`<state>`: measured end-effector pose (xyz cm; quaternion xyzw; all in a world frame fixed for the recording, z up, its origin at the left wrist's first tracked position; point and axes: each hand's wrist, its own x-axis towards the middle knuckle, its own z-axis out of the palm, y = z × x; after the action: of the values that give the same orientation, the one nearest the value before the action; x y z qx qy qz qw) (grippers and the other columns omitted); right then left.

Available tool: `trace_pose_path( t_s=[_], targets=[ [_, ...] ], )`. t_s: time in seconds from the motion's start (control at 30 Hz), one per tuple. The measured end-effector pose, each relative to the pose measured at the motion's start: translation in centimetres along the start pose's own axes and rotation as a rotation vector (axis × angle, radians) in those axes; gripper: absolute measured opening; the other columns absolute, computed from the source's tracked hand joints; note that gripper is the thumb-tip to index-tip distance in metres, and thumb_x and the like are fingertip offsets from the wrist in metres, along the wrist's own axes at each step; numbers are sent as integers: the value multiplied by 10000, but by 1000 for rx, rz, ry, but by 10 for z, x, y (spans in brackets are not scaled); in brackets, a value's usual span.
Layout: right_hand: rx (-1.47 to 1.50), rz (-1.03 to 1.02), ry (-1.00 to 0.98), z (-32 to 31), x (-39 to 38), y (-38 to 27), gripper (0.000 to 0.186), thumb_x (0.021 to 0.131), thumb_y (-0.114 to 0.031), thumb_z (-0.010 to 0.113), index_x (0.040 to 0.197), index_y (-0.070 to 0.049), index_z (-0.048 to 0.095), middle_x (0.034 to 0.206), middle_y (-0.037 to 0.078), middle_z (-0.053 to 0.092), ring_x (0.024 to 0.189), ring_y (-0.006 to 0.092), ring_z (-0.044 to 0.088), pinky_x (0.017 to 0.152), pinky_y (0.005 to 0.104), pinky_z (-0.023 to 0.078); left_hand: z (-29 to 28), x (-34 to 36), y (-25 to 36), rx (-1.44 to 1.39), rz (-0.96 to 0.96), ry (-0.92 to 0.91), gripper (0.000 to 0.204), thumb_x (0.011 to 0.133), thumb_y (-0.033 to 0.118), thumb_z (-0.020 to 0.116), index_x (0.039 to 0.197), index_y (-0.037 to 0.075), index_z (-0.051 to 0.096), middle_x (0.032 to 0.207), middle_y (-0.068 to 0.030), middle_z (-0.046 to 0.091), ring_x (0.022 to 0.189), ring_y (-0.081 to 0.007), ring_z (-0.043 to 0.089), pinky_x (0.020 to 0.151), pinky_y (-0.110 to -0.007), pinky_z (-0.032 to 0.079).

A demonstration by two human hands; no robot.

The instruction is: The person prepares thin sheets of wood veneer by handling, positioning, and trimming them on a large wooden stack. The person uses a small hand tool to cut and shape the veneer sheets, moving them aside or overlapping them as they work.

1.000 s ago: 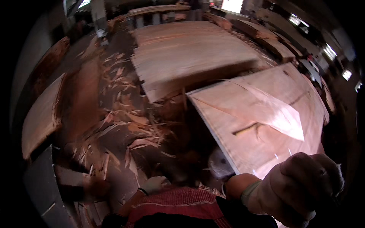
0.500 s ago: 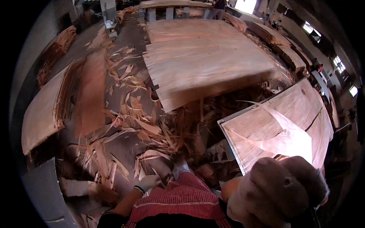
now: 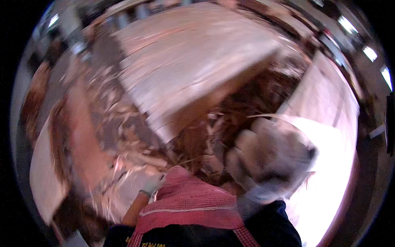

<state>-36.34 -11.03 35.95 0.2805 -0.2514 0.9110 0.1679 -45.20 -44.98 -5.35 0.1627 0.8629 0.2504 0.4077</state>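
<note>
My right hand (image 3: 269, 154), in a pale, dirt-marked glove, is raised close in front of me, right of centre. Motion smears it, but its fingers look curled; whatever they hold, if anything, is hidden. Behind it, a curved pale strip of wood veneer (image 3: 284, 117) lies over a broad light wooden sheet (image 3: 329, 88) on the right. My left hand (image 3: 152, 185), in a light glove, is low beside my red checked apron (image 3: 187, 201). It is near the veneer scraps (image 3: 142, 158), and its fingers are too blurred to read.
A large stack of veneer sheets (image 3: 197, 57) fills the middle, its front edge ragged at the left. Scraps (image 3: 255, 96) lie heaped beneath and in front of it. More sheets (image 3: 45, 173) stand at the left, next to a reddish board (image 3: 84, 127).
The view has swung and turned, blurring everything. My right hand has moved left and farther up the picture, off the lower right corner. My left hand stays low beside the apron.
</note>
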Motion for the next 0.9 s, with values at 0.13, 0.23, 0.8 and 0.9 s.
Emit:
trace_pose_path(
  t_s=[0.13, 0.23, 0.8, 0.9],
  targets=[
    [-880, 289, 547, -125, 15, -7, 344, 1031, -351, 406, 900, -85, 579, 836, 46, 553, 769, 176, 508, 684, 301, 451, -42, 93, -18, -150, 328, -67, 377, 951, 327, 478, 1138, 21, 593, 1079, -229, 641, 970, -361, 624, 796, -451, 487],
    [-1013, 243, 808, -224, -22, -21, 280, 1022, -270, 453, 1067, -49, 621, 913, 20, 614, 798, 127, 553, 711, 266, 462, -99, 168, 27, 147, 398, -224, 338, 936, 290, 502, 1080, 2, 606, 1062, -243, 641, 970, -369, 626, 791, -454, 491],
    [-713, -319, 2081, -436, -131, -172, 169, 917, -224, 612, 929, -56, 605, 808, 45, 626, 536, 113, 470, 436, 270, 375, -122, 461, 508, 348, 852, -705, 500, 920, 344, 597, 1268, -10, 540, 1236, -212, 603, 1138, -299, 591, 980, -359, 451],
    [-740, -360, 2095, -470, -128, -198, 178, 913, -220, 615, 925, -43, 600, 797, 59, 620, 535, 135, 482, 438, 287, 386, -28, 481, 587, 456, 843, -793, 773, 882, 471, 620, 1413, -33, 375, 1418, -240, 447, 1334, -336, 422, 1097, -355, 347]
  ],
)
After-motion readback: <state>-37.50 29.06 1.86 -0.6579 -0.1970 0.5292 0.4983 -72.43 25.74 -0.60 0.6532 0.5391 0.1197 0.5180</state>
